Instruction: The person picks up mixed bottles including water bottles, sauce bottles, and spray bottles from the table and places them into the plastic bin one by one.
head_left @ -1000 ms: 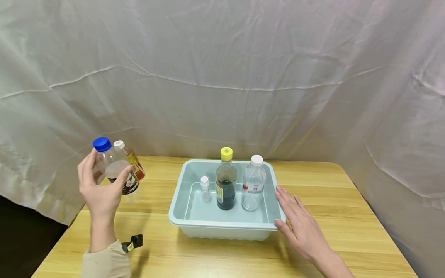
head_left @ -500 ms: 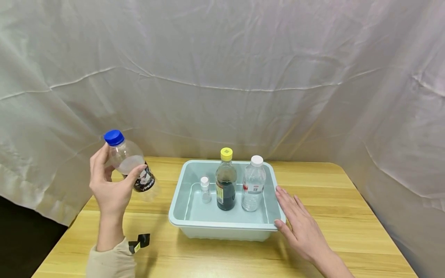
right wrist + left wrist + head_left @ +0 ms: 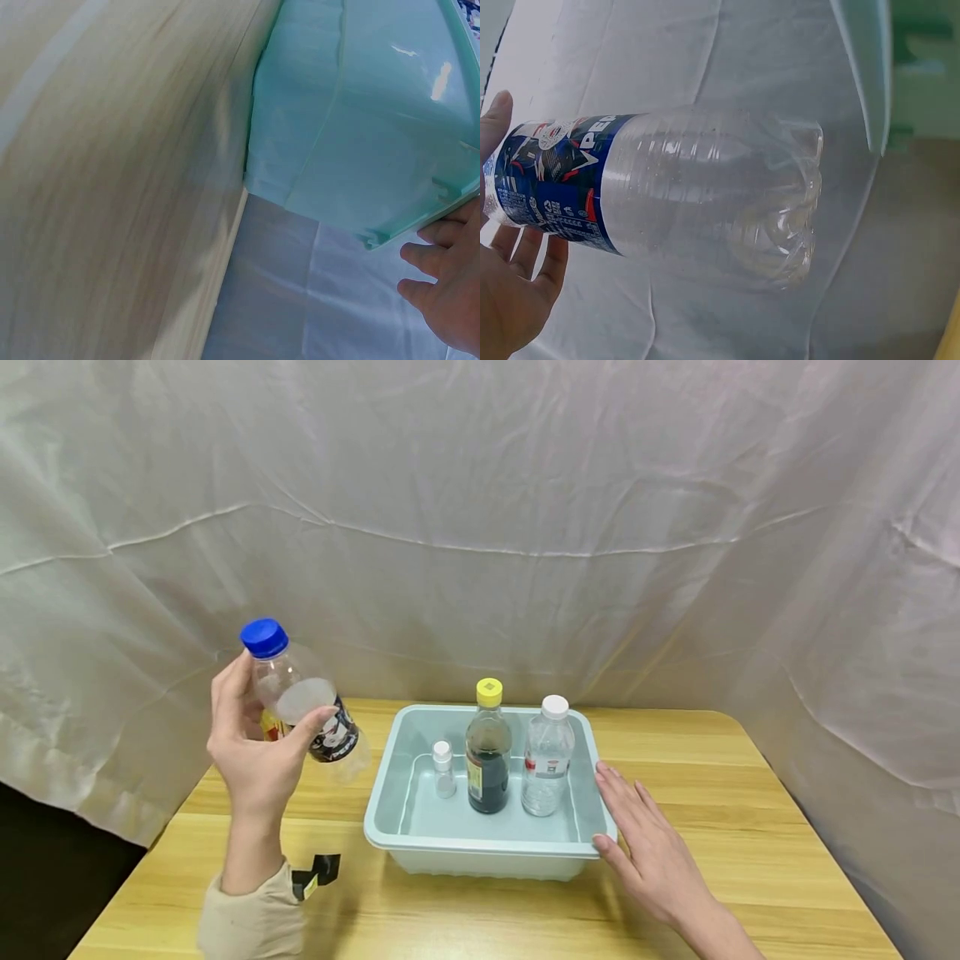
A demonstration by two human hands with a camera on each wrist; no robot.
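Observation:
My left hand [image 3: 258,764] grips a clear plastic bottle [image 3: 335,739] with a blue cap and a dark label, raised over the table left of a pale blue-green plastic basin [image 3: 480,847]. The bottle tilts, cap up and left; in the left wrist view its clear body [image 3: 712,195] looks drained. My right hand [image 3: 652,852] rests against the basin's right rim, fingers extended. Inside the basin stand a small white-capped bottle [image 3: 444,777], a yellow-capped bottle [image 3: 488,777] of dark liquid and a clear white-capped water bottle [image 3: 546,772].
Behind my left hand, a bottle with a yellow and red label [image 3: 272,725] is mostly hidden. The wooden table [image 3: 757,835] carries the basin. A grey cloth curtain [image 3: 480,568] hangs along the back and sides.
My left hand has carried the blue-capped bottle right and slightly up, toward the basin. The yellow-and-red-labelled bottle has become mostly covered by the hand. My right hand stays at the rim.

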